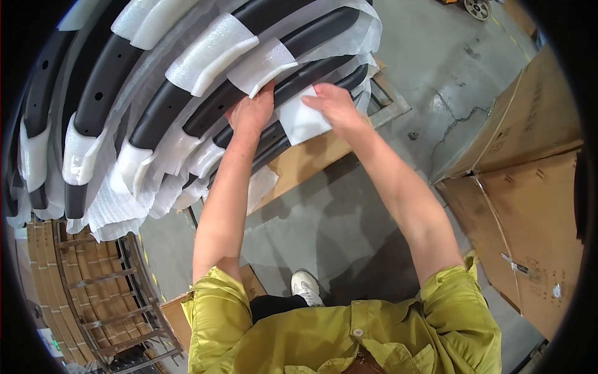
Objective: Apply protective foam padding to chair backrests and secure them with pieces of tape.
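Observation:
Several curved black bars (163, 114) lie side by side, wrapped in places with white foam sleeves (212, 55). My left hand (254, 111) reaches in between the nearer bars, just below a foam sleeve (260, 65). Its fingers are mostly hidden there, so its grip does not show. A flat white foam sheet (303, 119) lies against the nearest bars, pinched along its right edge by my right hand (339, 106). Where the sheet's left edge ends, more black bar (270, 134) shows.
Beneath the bars is a wooden support (305, 163) with a metal frame corner (391, 112). Large cardboard boxes (523, 206) stand at the right. A metal rack (103, 283) with stacked cartons is at lower left. A wheeled cart (478, 9) shows at the far right.

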Available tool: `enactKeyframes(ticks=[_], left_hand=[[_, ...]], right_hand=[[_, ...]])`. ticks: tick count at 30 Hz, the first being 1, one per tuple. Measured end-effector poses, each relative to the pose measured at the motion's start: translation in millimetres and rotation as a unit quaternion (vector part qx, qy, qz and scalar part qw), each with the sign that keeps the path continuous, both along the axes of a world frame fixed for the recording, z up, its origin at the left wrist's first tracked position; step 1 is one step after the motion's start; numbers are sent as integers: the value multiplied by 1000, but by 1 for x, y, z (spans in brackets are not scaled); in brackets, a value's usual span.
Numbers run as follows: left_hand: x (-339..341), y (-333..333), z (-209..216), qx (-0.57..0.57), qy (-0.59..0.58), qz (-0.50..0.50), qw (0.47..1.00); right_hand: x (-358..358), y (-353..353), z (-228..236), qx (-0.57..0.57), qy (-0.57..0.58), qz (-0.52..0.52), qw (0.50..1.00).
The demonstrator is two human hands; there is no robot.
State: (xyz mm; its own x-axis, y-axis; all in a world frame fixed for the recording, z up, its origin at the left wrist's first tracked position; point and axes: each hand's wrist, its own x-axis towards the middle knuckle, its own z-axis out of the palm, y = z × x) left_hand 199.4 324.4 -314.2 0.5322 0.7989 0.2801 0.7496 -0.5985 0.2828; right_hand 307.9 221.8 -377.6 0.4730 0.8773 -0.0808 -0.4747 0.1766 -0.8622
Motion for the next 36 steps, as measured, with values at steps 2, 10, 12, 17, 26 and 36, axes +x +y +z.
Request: enactKeyframes(ticks=[2,10,12,17,26,36], left_hand=[[-1,-8,8,20,7,4,1000],[-36,-50,16,230,-64,-220,946],[-35,-54,20,207,-57,-192,958],[-18,-29,22,-13,56,-42,997],[-16,-6,29,-216,1,-122,969],[-17,-4,28,-219,-21,-98,971]], right_hand=[[-10,-12,-14,25,71,38,996],[-6,-34,-42,-2,11,63,998],[-4,-30,-38,16,-3,78,997],[1,-15,-13,0,-45,71,996],[-5,8,6,-100,-166,25,981],[-8,17,16,-111,-54,-3,992]])
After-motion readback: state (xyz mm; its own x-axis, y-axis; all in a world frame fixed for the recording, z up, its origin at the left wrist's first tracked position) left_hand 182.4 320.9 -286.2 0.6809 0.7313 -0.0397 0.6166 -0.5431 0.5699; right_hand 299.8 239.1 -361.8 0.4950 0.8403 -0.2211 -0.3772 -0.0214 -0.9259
